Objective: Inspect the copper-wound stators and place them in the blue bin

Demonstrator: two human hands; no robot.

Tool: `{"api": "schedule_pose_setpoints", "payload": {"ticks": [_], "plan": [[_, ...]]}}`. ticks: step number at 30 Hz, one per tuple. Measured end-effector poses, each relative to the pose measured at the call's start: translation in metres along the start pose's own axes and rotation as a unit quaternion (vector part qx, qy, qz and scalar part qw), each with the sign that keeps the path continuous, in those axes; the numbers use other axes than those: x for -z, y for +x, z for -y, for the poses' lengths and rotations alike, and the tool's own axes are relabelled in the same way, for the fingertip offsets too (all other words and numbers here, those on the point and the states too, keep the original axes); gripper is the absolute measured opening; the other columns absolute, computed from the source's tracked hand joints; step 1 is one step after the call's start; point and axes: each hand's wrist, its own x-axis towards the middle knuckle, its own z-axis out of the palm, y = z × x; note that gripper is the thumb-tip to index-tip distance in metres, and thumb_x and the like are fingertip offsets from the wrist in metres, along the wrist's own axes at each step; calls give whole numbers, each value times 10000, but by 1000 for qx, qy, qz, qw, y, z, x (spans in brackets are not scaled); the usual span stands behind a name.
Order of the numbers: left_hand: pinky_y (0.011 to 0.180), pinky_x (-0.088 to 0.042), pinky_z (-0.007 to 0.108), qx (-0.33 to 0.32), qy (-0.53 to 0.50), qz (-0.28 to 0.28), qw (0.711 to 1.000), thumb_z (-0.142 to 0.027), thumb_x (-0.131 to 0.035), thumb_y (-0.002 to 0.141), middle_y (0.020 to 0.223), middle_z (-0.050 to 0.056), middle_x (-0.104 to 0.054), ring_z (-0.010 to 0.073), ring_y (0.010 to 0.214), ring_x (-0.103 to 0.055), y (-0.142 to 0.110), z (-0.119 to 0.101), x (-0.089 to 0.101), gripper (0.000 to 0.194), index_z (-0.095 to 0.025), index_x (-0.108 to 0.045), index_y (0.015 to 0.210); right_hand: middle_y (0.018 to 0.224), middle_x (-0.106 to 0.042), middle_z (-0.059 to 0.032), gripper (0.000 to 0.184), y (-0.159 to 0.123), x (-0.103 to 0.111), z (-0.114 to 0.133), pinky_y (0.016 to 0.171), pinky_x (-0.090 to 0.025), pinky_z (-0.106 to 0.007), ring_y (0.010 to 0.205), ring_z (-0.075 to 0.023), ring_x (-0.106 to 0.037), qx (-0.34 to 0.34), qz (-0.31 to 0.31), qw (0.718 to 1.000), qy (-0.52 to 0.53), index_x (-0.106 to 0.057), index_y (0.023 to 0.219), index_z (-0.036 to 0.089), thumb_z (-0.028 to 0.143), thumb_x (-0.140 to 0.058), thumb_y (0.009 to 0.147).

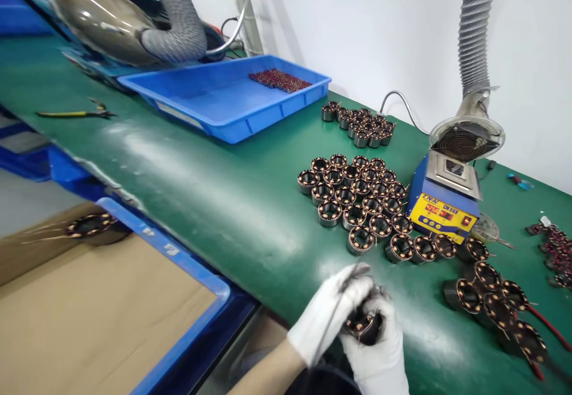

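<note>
My left hand (333, 308) and my right hand (378, 347), both in white gloves with darkened fingertips, are at the front edge of the green bench. Between them is a black motor stator (361, 326) with copper contacts around its ring, tilted and partly covered by fingers. My right hand wraps its outer side from the right. The closed fingers of my left hand are at its upper left. A thin dark line runs along the left glove; whether it is a tool I cannot tell. Beyond my hands stand rows of similar stators (351, 195).
A blue solder pot (447, 198) with a yellow panel stands behind, under an extraction hose (474, 37). More stators (498, 308) lie at right, near red wires. A blue tray (223, 100) holds dark red parts. Pliers (78, 113) lie far left. A cardboard-lined blue bin (134, 299) is below left.
</note>
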Motion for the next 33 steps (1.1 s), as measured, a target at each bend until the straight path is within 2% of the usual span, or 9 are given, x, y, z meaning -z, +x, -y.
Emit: {"api": "schedule_pose_setpoints", "payload": {"ticks": [3, 6, 10, 13, 16, 19, 23, 29, 33], "plan": [[741, -492, 290, 22, -93, -49, 994, -432, -620, 718, 805, 68, -652, 220, 788, -618, 2, 3, -6, 429, -123, -547, 1007, 1036, -642, -69, 344, -2, -3, -2, 846, -479, -458, 1032, -295, -579, 7, 6, 1000, -30, -463, 866, 252, 275, -708, 626], [822, -478, 285, -19, -62, -58, 996, -446, -643, 709, 1038, 117, -618, 246, 989, -577, 1, 1, 0, 556, -131, -477, 1136, 1076, -620, -107, 387, -7, -4, -8, 797, -517, -404, 994, -272, -603, -24, 20, 1000, 1, -450, 963, 234, 286, -689, 663], [927, -447, 377, -23, 81, -36, 996, -426, -639, 652, 1193, 171, -532, 300, 1116, -501, -4, 2, 11, 666, -119, -429, 1205, 1098, -606, -125, 426, -7, 2, -11, 755, -542, -392, 978, -269, -612, 15, 21, 1000, -11, -441, 1047, 228, 325, -674, 703], [1040, -323, 451, -48, 269, -21, 962, -383, -598, 682, 1215, 138, -525, 310, 1193, -419, -7, 6, 13, 459, -150, -570, 1076, 1110, -595, -137, 405, -4, 11, -8, 757, -547, -395, 989, -268, -608, 31, 48, 997, -43, -457, 1090, 212, 299, -645, 742], [1078, -245, 459, -111, 354, 13, 928, -381, -519, 776, 1221, 98, -530, 284, 1245, -349, -8, 11, 12, 296, -187, -640, 964, 1121, -593, -139, 434, -7, 20, -11, 776, -544, -430, 1007, -288, -600, 85, 45, 993, -64, -473, 1136, 208, 288, -645, 746], [1053, -295, 389, -151, 326, 29, 933, -327, -493, 829, 1145, 49, -587, 240, 1182, -426, -6, 12, 9, 219, -235, -658, 940, 1126, -598, -120, 501, -14, 28, -17, 775, -541, -449, 982, -296, -612, 129, 48, 988, -68, -473, 1174, 247, 276, -682, 720], [931, -400, 297, -99, 211, 60, 971, -306, -541, 800, 1006, 29, -645, 228, 1030, -536, -5, 8, 2, 171, -223, -684, 845, 1167, -572, -138, 534, -19, 39, -22, 717, -557, -413, 986, -303, -608, 128, 77, 985, -81, -439, 1228, 268, 283, -658, 741], [675, -455, 229, 3, 94, 27, 995, -267, -558, 722, 740, 12, -645, 191, 744, -597, -7, 8, -15, 131, -179, -648, 685, 1066, -600, -108, 243, -8, 37, -13, 655, -553, -365, 920, -279, -617, 147, 152, 968, -136, -573, 970, 258, 306, -626, 738], [638, -437, 228, 31, 3, -3, 1000, -260, -613, 659, 686, 23, -628, 177, 684, -578, 0, 9, -18, 118, -148, -643, 680, 1003, -615, -76, 123, -1, 27, -1, 690, -536, -386, 898, -276, -611, 73, 152, 982, -81, -573, 810, 257, 249, -639, 707]]}}
